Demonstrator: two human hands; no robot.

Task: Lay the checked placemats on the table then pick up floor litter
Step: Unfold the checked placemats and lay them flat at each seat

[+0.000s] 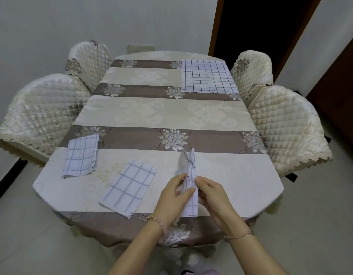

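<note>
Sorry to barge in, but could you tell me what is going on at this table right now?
A person is laying checked placemats on a dining table covered with a striped floral tablecloth. The left hand and right hand together hold a still-folded placemat at the near edge. One unfolded placemat lies flat at the far right corner. Two folded placemats wait at the near left, one by the left edge, the other nearer the hands.
</note>
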